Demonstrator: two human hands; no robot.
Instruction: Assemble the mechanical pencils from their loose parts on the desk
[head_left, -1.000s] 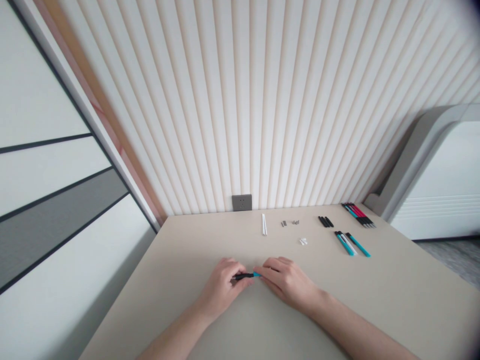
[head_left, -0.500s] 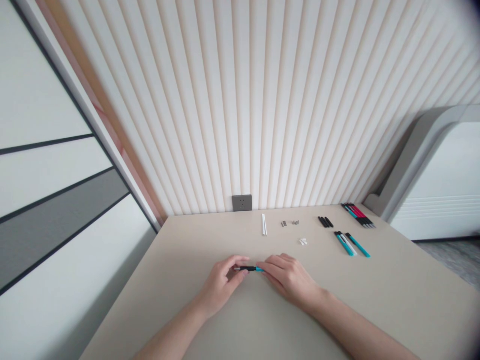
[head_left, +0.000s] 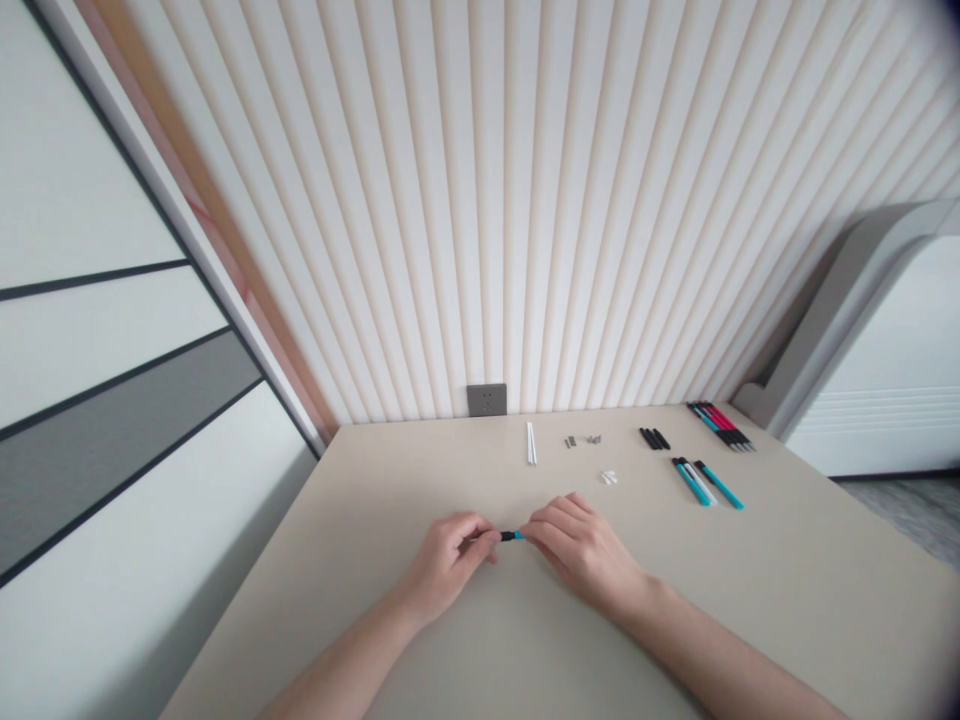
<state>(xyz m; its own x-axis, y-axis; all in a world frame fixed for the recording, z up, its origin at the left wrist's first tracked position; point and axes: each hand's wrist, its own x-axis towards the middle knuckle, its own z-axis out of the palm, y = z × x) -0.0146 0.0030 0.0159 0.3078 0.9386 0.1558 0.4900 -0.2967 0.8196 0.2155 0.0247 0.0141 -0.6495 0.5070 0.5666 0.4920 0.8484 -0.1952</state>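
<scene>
Pen, one (head_left: 508, 537), black section with a teal section at its right end, held roughly level between two hands above the near middle of the tabletop (head_left: 390, 470); far left end hidden among fingers. Left hand (head_left: 448, 558), one, bare, thumb and fingers pinched on the black section. Right hand (head_left: 581, 545), one, bare, fingers bent and gripping the teal section, most of which they cover. White rods (head_left: 531, 445), thin, a narrow group lying lengthwise towards the wall, beyond the hands. Small metallic pieces, two clusters, left (head_left: 571, 442) and right (head_left: 594, 440), just beside each other; exact form too small to tell. Small white pieces (head_left: 608, 478), one cluster, nearer the right hand. Black tubes (head_left: 655, 439), short, three, side by side. Barrels, three, lying aslant: teal (head_left: 691, 483), white (head_left: 701, 483) and teal (head_left: 720, 486), the first two close together. Pens in a row (head_left: 724, 428), red and teal with black lower sections and silvery tips, at the far right corner. Socket plate (head_left: 487, 400), dark, on the ribbed wall (head_left: 517, 200) just above the table's back edge
</scene>
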